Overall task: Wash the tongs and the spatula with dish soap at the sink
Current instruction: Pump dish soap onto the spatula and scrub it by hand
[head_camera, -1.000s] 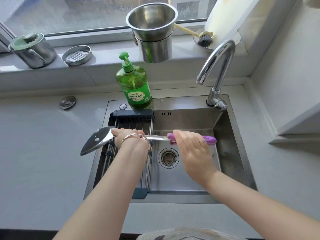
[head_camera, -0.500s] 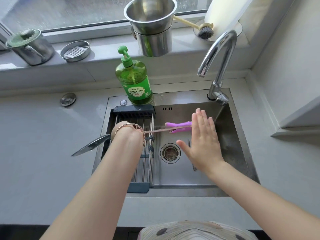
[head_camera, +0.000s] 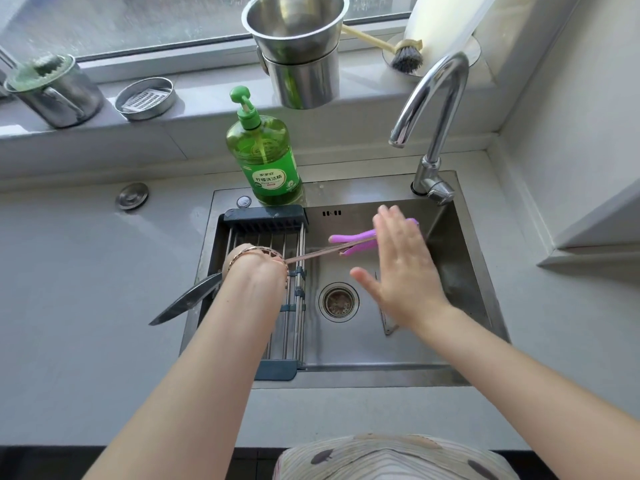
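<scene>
My left hand (head_camera: 244,255), with a bracelet at the wrist, is closed around the neck of the metal spatula (head_camera: 183,301). It holds the spatula above the sink (head_camera: 453,271). The blade points down-left over the counter, and the purple handle (head_camera: 349,239) reaches right across the basin. My right hand (head_camera: 398,271) is flat with fingers spread, just in front of the handle's end, and holds nothing. Beneath it, a thin metal utensil (head_camera: 385,323) lies on the sink floor, mostly hidden; I cannot tell whether it is the tongs. A green dish soap bottle (head_camera: 265,161) stands on the back rim.
A roll-up drying rack (head_camera: 266,220) covers the basin's left part. The faucet (head_camera: 433,109) arches over the back right, and the drain (head_camera: 337,301) sits in the middle. On the windowsill stand stacked steel pots (head_camera: 301,53), a brush (head_camera: 405,55), a steel cup (head_camera: 55,88) and a small tin (head_camera: 145,98).
My right hand has let go of the purple handle and opened flat. The spatula has turned so its blade is edge-on and dips lower to the left.
</scene>
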Tool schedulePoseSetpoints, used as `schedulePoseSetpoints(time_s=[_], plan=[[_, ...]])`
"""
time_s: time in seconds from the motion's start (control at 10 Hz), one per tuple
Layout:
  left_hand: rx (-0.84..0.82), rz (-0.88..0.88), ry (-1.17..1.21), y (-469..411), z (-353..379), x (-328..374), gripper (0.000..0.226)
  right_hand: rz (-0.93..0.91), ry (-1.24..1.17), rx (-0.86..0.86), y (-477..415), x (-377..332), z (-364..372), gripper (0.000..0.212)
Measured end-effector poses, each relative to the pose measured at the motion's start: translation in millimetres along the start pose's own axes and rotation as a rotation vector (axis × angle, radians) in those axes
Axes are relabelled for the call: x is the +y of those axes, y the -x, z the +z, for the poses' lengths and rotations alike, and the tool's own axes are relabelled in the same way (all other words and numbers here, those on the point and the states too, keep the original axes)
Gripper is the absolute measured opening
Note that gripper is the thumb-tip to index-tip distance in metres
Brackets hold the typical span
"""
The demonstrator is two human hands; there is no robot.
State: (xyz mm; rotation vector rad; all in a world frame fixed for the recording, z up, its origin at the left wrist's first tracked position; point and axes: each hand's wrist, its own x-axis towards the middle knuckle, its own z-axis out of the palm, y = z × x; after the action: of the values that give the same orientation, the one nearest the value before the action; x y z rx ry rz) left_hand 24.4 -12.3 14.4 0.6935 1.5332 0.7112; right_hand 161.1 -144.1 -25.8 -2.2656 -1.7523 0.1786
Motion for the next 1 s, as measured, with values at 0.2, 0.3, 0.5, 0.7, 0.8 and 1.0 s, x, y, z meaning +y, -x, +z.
schedulePoseSetpoints(time_s=[0.2, 0.3, 0.5, 0.7, 0.8, 1.0], plan=[[0.142, 0.008, 0.555, 6, 5, 9, 0.039, -0.134, -0.009, -0.031, 2, -17, -6, 0.087], [0.022, 0.085, 0.809, 11, -4, 14, 0.049, -0.006, -0.311, -0.137, 0, 5, -17, 0.054], [-0.367, 0.115, 1.041, -2, -24, 8, 0.076, -0.042, -0.264, 0.048, 9, -15, -21, 0.051], [-0.404, 0.058, 1.087, 1, -18, -7, 0.077, -0.271, -0.071, 0.184, 12, -49, -11, 0.037], [-0.365, 0.062, 1.114, -5, -30, -2, 0.077, -0.153, -0.071, 0.269, 20, -24, -6, 0.055], [-0.411, 0.056, 1.009, 4, -14, -5, 0.076, -0.153, -0.057, 0.029, 11, -41, -20, 0.033]])
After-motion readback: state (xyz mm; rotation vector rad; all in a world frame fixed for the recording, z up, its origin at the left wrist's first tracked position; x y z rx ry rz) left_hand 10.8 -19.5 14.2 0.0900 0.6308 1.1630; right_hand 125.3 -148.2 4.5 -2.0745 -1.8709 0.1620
